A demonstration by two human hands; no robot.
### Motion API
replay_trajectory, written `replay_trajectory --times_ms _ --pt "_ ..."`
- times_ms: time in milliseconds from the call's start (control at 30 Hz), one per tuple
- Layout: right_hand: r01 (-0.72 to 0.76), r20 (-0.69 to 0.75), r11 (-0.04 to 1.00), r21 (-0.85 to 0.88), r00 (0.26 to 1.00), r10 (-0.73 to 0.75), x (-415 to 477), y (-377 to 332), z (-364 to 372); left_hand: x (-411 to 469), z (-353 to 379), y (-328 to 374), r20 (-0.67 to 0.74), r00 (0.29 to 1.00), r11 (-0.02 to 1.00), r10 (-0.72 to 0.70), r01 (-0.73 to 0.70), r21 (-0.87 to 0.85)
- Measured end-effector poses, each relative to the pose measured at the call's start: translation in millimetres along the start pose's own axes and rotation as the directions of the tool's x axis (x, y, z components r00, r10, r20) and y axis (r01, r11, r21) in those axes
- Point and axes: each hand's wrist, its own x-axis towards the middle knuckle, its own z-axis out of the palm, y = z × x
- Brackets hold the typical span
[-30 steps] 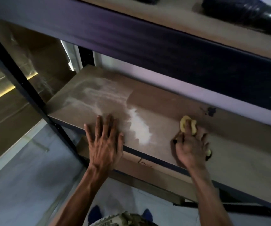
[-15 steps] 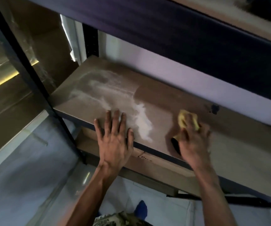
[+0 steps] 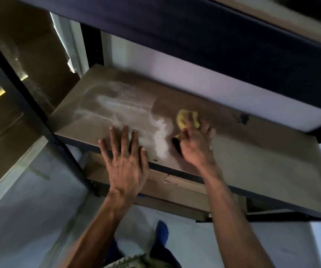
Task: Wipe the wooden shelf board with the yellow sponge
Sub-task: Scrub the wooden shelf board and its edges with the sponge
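Observation:
The wooden shelf board (image 3: 262, 163) runs from the upper left to the lower right. Its left half carries streaks and a thick ridge of white dust (image 3: 161, 138). My right hand (image 3: 196, 146) presses the yellow sponge (image 3: 184, 117) flat on the board just right of that ridge; the sponge's yellow edge shows beyond my fingertips and is blurred. My left hand (image 3: 126, 159) lies flat with fingers spread on the board's front edge, left of the dust ridge, holding nothing.
A dark metal beam (image 3: 194, 31) of the shelf above hangs over the board. A black upright post (image 3: 30, 113) stands at the left. A dark stain (image 3: 242, 118) marks the board near the white back wall. A lower board (image 3: 175, 192) and grey floor lie below.
My right hand has slid the sponge leftward across the board, up to the white dust ridge. My left hand has stayed planted on the front edge. The camera view has shifted.

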Motion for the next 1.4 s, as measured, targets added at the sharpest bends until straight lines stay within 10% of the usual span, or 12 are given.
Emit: replay_trajectory --times_ms 233,367,533,767,1033,1200,1400 --pt "-0.287 -0.117 0.958 0.024 0.951 0.288 98 76 -24 7 2 -7 -0.035 0.999 0.999 -0.001 0.003 0.048" --pt "0.223 -0.088 0.961 -0.165 0.967 -0.240 80 31 10 6 1 -5 -0.045 0.999 0.998 -0.019 0.021 0.052" --pt "0.558 0.046 0.827 -0.073 0.830 -0.556 51 17 18 4 3 -7 -0.043 0.999 0.999 0.006 -0.004 0.051" --pt "-0.128 -0.115 0.985 -0.113 0.987 0.115 102 80 -27 5 1 -6 -0.025 1.000 0.997 -0.018 0.019 0.071" --pt "0.473 0.032 0.881 -0.019 0.881 -0.472 10 -38 35 4 -2 -8 -0.007 1.000 0.997 0.005 -0.004 0.073" --pt "0.070 -0.227 0.976 -0.205 0.967 -0.117 55 66 -23 3 -2 -5 -0.026 1.000 0.999 -0.015 0.016 0.050" --pt "-0.119 -0.206 0.990 0.080 0.969 0.133 73 87 -34 5 -2 -3 -0.037 0.999 0.999 -0.013 0.014 0.042"
